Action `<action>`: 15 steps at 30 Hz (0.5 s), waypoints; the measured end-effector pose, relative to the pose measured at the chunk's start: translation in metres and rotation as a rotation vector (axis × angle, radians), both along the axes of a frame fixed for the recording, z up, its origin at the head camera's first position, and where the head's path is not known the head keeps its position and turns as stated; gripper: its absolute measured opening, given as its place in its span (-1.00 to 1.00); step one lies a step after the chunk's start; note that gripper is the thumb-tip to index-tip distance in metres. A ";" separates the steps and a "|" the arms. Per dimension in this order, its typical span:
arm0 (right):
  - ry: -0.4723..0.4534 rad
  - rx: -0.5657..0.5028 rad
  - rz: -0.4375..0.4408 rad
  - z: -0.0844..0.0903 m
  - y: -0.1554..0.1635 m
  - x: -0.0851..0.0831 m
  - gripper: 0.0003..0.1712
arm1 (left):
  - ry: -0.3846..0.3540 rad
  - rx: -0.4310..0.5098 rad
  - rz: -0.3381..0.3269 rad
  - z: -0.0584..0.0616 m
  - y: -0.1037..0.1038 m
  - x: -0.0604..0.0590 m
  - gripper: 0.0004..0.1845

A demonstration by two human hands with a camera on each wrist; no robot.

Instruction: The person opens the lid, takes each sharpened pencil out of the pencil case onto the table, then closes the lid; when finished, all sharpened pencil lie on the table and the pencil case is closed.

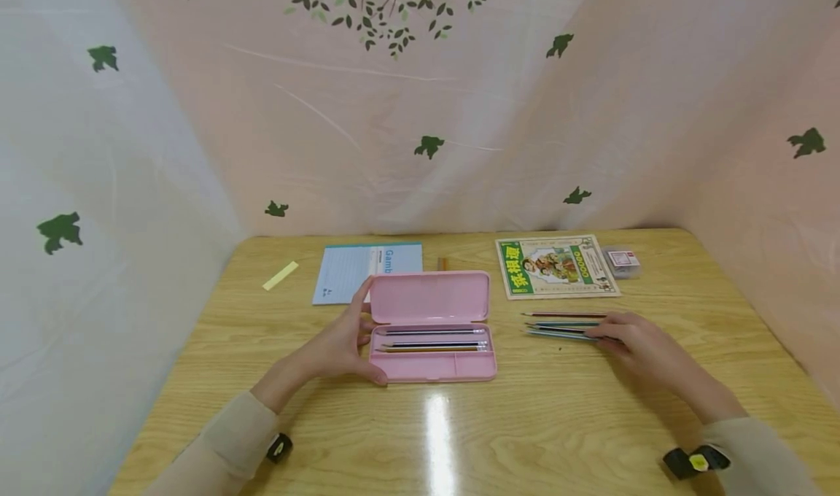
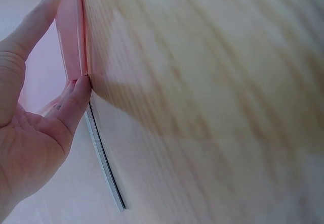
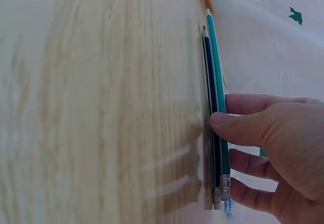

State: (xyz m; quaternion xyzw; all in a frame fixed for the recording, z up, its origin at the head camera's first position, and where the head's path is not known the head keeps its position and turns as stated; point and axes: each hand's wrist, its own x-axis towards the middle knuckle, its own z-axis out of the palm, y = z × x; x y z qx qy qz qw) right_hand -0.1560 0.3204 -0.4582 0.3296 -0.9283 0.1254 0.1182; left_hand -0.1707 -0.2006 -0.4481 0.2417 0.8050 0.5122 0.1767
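Observation:
An open pink pencil case (image 1: pixel 410 367) stands at the middle of the table with its lid raised. Several pencils (image 1: pixel 433 348) lie in its rear compartment. My left hand (image 1: pixel 335 346) grips the case's left end, thumb at the front edge and index finger up by the lid. To the right, my right hand (image 1: pixel 636 343) pinches a teal pencil (image 3: pixel 217 62) between thumb and fingers. A dark blue pencil (image 3: pixel 208 72) lies close beside it; whether it is also held I cannot tell. A dark red pencil (image 1: pixel 564 314) lies just behind, on the table.
Behind the case lies a blue notebook (image 1: pixel 341 273), partly covered by the lid. A yellow strip (image 1: pixel 280 276) is at the left. An illustrated green-and-cream booklet (image 1: pixel 558 266) and a small clear box (image 1: pixel 622 262) sit at the back right. A small brown item (image 1: pixel 442 263) shows behind the lid.

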 end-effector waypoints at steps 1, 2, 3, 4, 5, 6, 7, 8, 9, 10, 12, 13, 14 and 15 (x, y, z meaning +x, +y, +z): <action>0.005 0.001 0.003 0.000 0.001 0.000 -0.61 | 0.001 0.001 0.000 0.000 0.000 0.000 0.68; 0.006 0.002 0.003 -0.001 0.001 0.000 -0.61 | 0.001 0.000 0.001 0.000 -0.001 0.000 0.68; 0.009 0.004 0.004 -0.001 0.002 0.000 -0.62 | 0.001 -0.002 0.002 0.000 -0.001 0.001 0.68; 0.014 0.005 0.005 -0.002 0.002 0.000 -0.62 | 0.001 -0.002 0.004 0.001 -0.001 0.001 0.68; 0.014 0.005 0.003 -0.002 0.002 0.000 -0.62 | 0.003 -0.006 0.007 0.001 -0.002 0.001 0.68; 0.014 0.006 -0.001 -0.002 0.003 0.000 -0.63 | 0.004 -0.006 0.009 0.001 -0.002 0.001 0.68; 0.014 0.004 -0.003 -0.003 0.003 -0.001 -0.63 | 0.005 -0.007 0.010 0.001 -0.002 0.001 0.67; 0.012 0.005 -0.009 -0.003 0.004 0.000 -0.64 | 0.005 -0.008 0.011 0.001 -0.002 0.002 0.67; 0.011 0.006 -0.015 -0.003 0.005 0.000 -0.65 | 0.005 -0.006 0.010 0.001 -0.001 0.002 0.66; 0.007 0.007 -0.023 -0.003 0.005 0.000 -0.65 | 0.003 -0.002 0.007 0.001 -0.001 0.002 0.66; 0.000 0.009 -0.036 -0.003 0.006 0.000 -0.66 | 0.001 0.002 0.005 0.001 0.000 0.002 0.66; -0.001 0.010 -0.041 -0.003 0.006 0.000 -0.66 | 0.000 0.002 0.005 0.001 0.000 0.002 0.66; -0.003 0.013 -0.048 -0.002 0.006 0.001 -0.66 | 0.001 0.004 0.005 0.001 0.000 0.002 0.66; -0.003 0.014 -0.050 -0.002 0.005 0.001 -0.66 | 0.001 0.004 0.006 0.001 -0.001 0.002 0.67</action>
